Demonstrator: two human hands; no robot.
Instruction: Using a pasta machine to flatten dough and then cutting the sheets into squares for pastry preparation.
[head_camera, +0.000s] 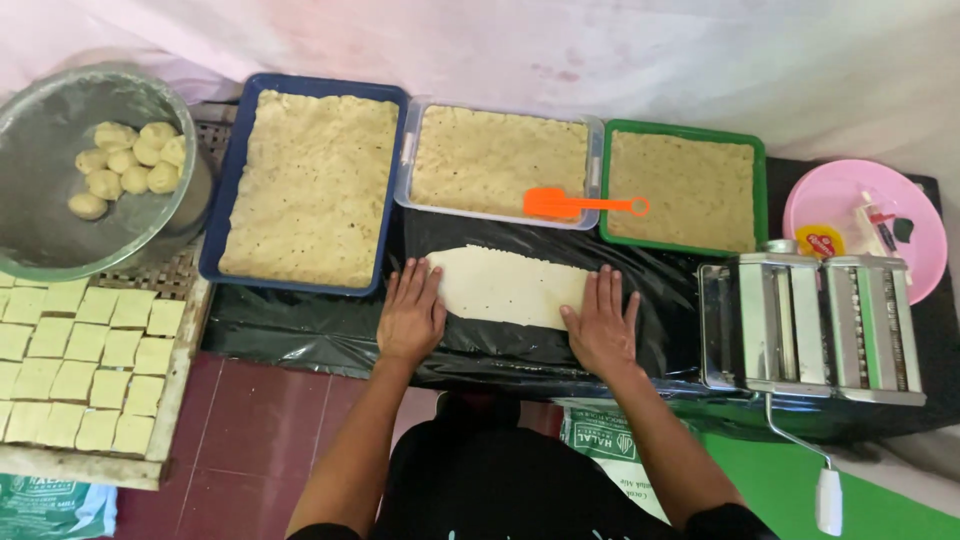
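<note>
Dough sheet lies flat on the black-covered worktop, just near of the clear tray. Left hand and right hand, both open and palm-down, press its two ends, pinning it flat. Pasta roller stands right, within reach.

Under our left grip and right grip the ends of the dough sheet are hidden; left of them, the tray of squares is cut off by the edge.
</note>
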